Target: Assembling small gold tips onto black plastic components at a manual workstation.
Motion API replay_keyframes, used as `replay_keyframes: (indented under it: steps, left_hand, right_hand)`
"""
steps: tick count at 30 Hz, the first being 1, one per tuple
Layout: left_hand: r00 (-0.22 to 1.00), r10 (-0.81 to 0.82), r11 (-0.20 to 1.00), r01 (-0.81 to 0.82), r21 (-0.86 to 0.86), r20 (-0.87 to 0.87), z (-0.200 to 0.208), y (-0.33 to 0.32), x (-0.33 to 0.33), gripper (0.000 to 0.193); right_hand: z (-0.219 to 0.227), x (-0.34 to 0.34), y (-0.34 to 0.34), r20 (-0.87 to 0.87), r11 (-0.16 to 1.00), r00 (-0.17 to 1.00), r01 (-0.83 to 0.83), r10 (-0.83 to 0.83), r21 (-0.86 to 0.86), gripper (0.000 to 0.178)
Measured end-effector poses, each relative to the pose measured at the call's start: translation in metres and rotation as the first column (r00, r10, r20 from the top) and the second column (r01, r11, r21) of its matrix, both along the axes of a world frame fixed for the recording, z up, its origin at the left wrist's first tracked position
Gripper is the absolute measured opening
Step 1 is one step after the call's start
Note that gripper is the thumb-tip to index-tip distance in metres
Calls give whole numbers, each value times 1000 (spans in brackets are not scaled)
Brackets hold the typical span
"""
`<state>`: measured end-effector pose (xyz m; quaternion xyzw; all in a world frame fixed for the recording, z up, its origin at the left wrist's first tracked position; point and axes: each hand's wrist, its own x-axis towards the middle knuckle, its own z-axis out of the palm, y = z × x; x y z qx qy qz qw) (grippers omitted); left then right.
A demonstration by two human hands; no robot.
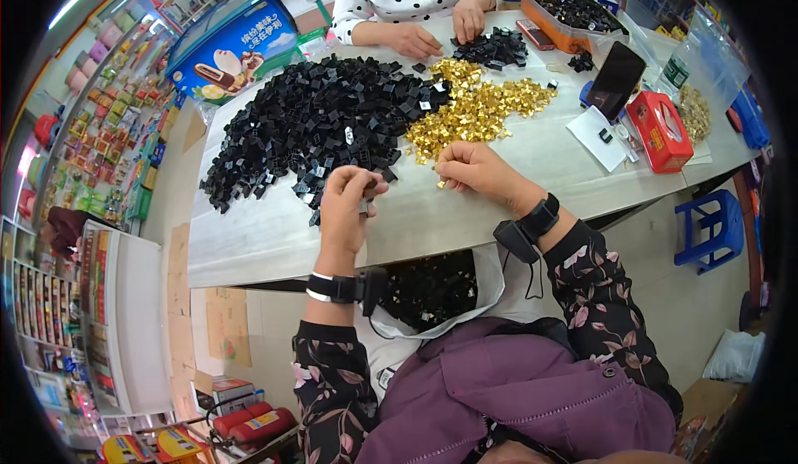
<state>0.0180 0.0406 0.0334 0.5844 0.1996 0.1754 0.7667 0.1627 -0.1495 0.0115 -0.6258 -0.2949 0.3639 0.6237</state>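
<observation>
A big heap of small black plastic pieces (pixel 324 115) covers the left and middle of the table. Against its right side lies a pile of small shiny gold metal pieces (pixel 482 103). My left hand (pixel 342 206) is above the table in front of the black heap, its fingers curled round a small dark piece mostly hidden by them. In front of the gold pile, my right hand (pixel 482 169) pinches one small gold piece (pixel 441 184) between thumb and fingertips. An open white bag (pixel 492 277) of black pieces sits below the table edge, between my forearms.
Across the pale table (pixel 449 223), another person's hands (pixel 440 32) work at a smaller black pile (pixel 496 47). An orange-rimmed box (pixel 573 36) of black pieces, a propped phone (pixel 617 80) and a red tin (pixel 659 132) stand at the right. A blue stool (pixel 709 230) is beyond.
</observation>
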Motion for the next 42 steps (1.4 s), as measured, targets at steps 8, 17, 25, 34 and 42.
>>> replay_keyframes:
  steps: [8, 17, 25, 34, 42]
  left_hand:
    - [967, 62, -29, 249, 968, -246, 12, -3, 26, 6]
    - [931, 99, -403, 361, 841, -352, 11, -6, 44, 18]
    - [949, -218, 902, 285, 323, -229, 3, -38, 27, 25]
    - [993, -119, 983, 121, 142, -22, -22, -48, 25, 27]
    - [986, -151, 972, 136, 192, 66, -24, -48, 22, 25]
  right_hand:
    - [-8, -2, -2, 555, 998, 830, -36, 57, -48, 20]
    - [-9, -2, 0, 433, 987, 890, 99, -144, 124, 18]
    - [-5, -5, 1, 96, 980, 995, 6, -26, 199, 15]
    - [-10, -5, 8, 130, 952, 991, -27, -13, 304, 11]
    - [-15, 2, 5, 104, 985, 992, -89, 73, 151, 10]
